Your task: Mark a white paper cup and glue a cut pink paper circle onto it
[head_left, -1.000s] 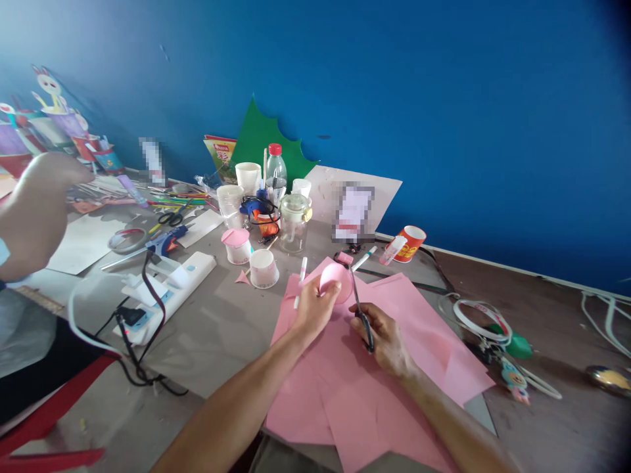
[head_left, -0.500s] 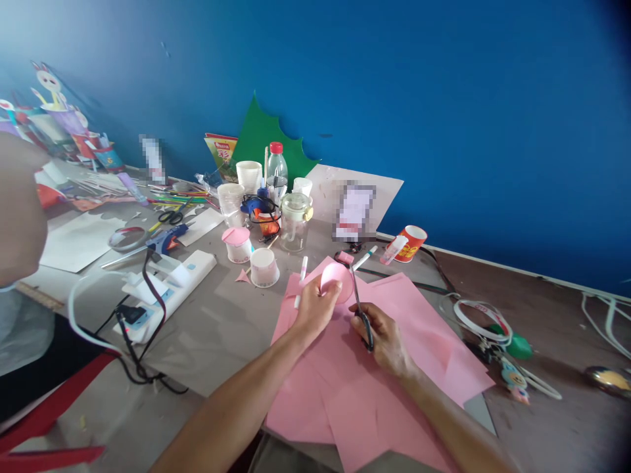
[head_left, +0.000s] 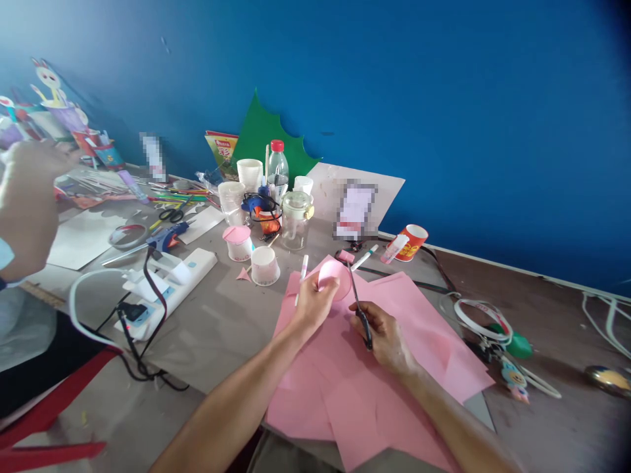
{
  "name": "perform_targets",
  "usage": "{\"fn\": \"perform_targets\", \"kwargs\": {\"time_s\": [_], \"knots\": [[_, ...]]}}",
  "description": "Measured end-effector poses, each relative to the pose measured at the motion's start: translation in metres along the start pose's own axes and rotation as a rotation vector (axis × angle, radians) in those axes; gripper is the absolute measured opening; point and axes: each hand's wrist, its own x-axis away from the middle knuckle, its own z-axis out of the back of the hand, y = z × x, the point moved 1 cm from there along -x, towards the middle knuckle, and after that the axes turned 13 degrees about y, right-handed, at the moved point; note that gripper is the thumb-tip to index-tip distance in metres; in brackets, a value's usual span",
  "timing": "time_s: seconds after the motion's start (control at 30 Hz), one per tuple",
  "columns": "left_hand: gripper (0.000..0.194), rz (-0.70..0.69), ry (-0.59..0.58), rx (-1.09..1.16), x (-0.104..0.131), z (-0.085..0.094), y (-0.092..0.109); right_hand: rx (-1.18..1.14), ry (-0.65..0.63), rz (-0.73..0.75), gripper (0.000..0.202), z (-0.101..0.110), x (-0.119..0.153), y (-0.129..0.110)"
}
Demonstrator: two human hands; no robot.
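Observation:
Between the thumb and fingers of my left hand (head_left: 315, 302) is a curved, rounded piece of pink paper (head_left: 340, 281). My right hand (head_left: 384, 335) is closed around the dark handles of a pair of scissors (head_left: 362, 318). The blades point away from me and lie along the right edge of the rounded piece; whether they bite into it I cannot tell. Under both hands, overlapping pink sheets (head_left: 345, 394) cover this part of the table. A capped marker (head_left: 302, 279) lies just left of my left hand, and a green-tipped marker (head_left: 365, 257) lies beyond the scissors.
Paper cups (head_left: 265, 266), a glass jar (head_left: 296, 223) and a bottle (head_left: 279, 167) stand at the back. Left are a power strip (head_left: 182, 289) with cables and a glue gun (head_left: 170, 236). A red cup (head_left: 411, 243) stands right. Another person's arm (head_left: 29, 203) reaches in at far left.
My left hand and the rounded pink piece have shifted slightly. The scissor blades look closer together. At far left, the other person's arm has moved, and their hand now shows.

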Motion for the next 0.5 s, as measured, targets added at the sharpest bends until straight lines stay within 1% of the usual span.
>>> {"fn": "perform_targets", "kwargs": {"time_s": [0.1,0.17,0.23,0.33,0.4,0.5], "knots": [[0.031,-0.058,-0.061,0.052,-0.001,0.001,0.001,0.011,-0.005,-0.002,0.038,0.000,0.001,0.000],[0.031,-0.040,-0.047,0.081,-0.002,0.001,0.000,-0.014,-0.007,-0.010,0.038,0.000,0.001,-0.001],[0.033,0.020,-0.016,0.123,-0.002,0.001,-0.002,-0.046,-0.006,-0.023,0.040,0.000,0.002,-0.002],[0.033,0.167,0.014,0.219,-0.001,-0.001,-0.006,-0.070,-0.001,-0.025,0.043,0.000,0.002,-0.002],[0.032,0.248,-0.009,0.275,-0.001,-0.002,-0.009,-0.068,-0.005,-0.008,0.043,0.000,0.002,-0.001],[0.032,0.282,-0.051,0.338,-0.001,-0.004,-0.013,-0.048,-0.008,0.017,0.043,0.000,0.003,0.000]]}}
